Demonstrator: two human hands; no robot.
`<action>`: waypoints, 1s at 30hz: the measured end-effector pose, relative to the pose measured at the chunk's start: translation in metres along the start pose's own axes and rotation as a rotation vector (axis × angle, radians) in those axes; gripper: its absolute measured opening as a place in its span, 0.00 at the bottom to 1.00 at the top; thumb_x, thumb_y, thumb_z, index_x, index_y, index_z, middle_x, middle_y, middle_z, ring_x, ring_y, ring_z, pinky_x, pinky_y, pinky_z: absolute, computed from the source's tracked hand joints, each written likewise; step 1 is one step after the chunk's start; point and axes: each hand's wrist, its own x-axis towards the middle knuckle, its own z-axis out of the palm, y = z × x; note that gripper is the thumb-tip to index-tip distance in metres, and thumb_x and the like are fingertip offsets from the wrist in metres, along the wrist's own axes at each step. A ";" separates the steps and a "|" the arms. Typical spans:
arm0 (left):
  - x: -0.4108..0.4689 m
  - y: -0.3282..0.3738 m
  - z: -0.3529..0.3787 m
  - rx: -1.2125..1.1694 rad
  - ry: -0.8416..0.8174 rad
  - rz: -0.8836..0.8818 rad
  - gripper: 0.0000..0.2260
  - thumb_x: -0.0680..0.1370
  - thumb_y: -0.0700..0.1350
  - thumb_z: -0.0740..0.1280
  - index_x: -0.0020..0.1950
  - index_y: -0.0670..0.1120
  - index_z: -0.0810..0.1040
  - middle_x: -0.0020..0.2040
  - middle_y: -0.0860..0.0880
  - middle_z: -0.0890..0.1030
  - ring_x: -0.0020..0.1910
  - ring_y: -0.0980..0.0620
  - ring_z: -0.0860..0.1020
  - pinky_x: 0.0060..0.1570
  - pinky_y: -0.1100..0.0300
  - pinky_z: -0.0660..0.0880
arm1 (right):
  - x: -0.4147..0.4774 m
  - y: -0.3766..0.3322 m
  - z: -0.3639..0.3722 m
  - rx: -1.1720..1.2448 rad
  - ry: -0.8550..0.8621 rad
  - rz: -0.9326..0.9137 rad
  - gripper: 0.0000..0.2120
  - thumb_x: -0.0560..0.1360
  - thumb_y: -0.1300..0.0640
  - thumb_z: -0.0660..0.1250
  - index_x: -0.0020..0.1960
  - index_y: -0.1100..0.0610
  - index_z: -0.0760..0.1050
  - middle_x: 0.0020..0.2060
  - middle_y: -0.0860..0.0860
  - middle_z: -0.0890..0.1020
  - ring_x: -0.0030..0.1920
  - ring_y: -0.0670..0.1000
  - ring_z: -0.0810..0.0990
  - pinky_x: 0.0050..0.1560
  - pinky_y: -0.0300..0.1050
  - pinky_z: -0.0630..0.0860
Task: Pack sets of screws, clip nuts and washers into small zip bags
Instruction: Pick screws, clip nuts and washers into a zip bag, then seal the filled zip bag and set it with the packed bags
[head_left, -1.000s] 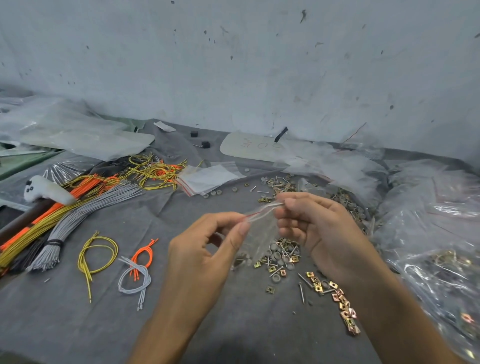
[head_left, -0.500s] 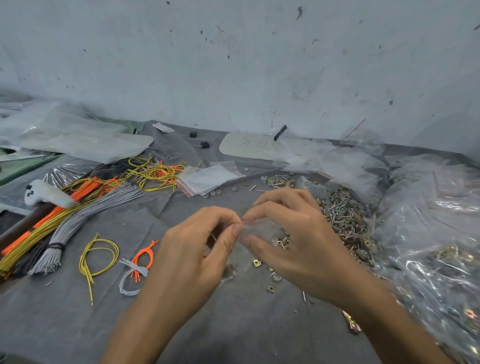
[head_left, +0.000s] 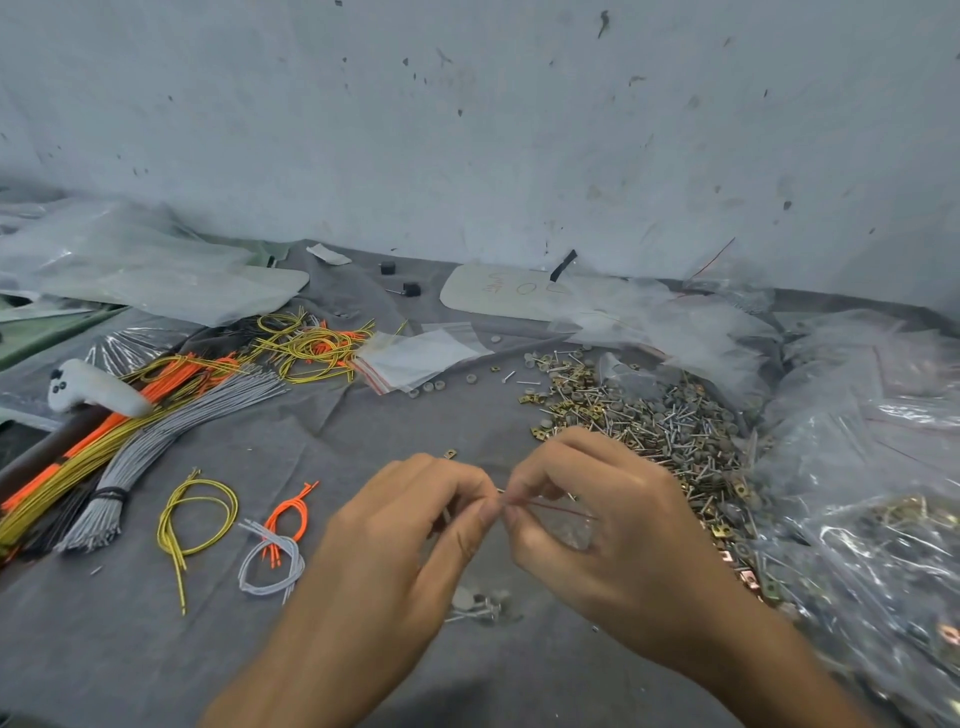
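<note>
My left hand (head_left: 410, 525) and my right hand (head_left: 597, 509) meet at the centre of the grey cloth and pinch the red-striped top edge of a small clear zip bag (head_left: 563, 525). The bag hangs between them, mostly hidden by my right fingers. Screws and washers (head_left: 480, 608) show through its lower end below my hands. A big loose pile of screws, clip nuts and washers (head_left: 654, 421) lies just behind my right hand. A stack of empty zip bags (head_left: 415, 358) lies further back.
Bundles of orange, yellow and grey cords (head_left: 119, 431) fill the left side, with small loops (head_left: 197, 519) nearer me. A white controller (head_left: 88, 389) lies at the left. Large plastic bags (head_left: 872, 467) crowd the right. A wall stands behind.
Both hands have dropped lower and come together. The bag, held up and open a second ago, is now pinched along its top edge between my fingertips.
</note>
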 end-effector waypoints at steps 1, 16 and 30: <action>-0.001 0.000 -0.001 -0.006 -0.008 0.005 0.05 0.81 0.53 0.62 0.47 0.56 0.75 0.41 0.61 0.74 0.41 0.60 0.73 0.42 0.67 0.68 | -0.001 -0.001 0.000 0.015 -0.005 0.002 0.03 0.73 0.51 0.68 0.42 0.50 0.78 0.40 0.41 0.77 0.43 0.46 0.77 0.44 0.49 0.75; -0.003 -0.008 0.001 -0.101 0.066 0.006 0.04 0.80 0.51 0.64 0.46 0.55 0.76 0.40 0.59 0.75 0.40 0.58 0.75 0.42 0.66 0.69 | -0.027 0.025 -0.026 0.026 0.093 0.026 0.04 0.71 0.55 0.70 0.39 0.49 0.77 0.35 0.40 0.77 0.37 0.45 0.77 0.38 0.36 0.72; 0.014 0.001 0.079 -0.667 -0.022 -0.210 0.13 0.75 0.63 0.64 0.49 0.54 0.78 0.40 0.48 0.83 0.33 0.50 0.82 0.35 0.57 0.80 | -0.086 0.053 -0.025 0.191 -0.008 0.399 0.14 0.75 0.36 0.69 0.53 0.44 0.81 0.46 0.41 0.84 0.44 0.44 0.83 0.45 0.41 0.79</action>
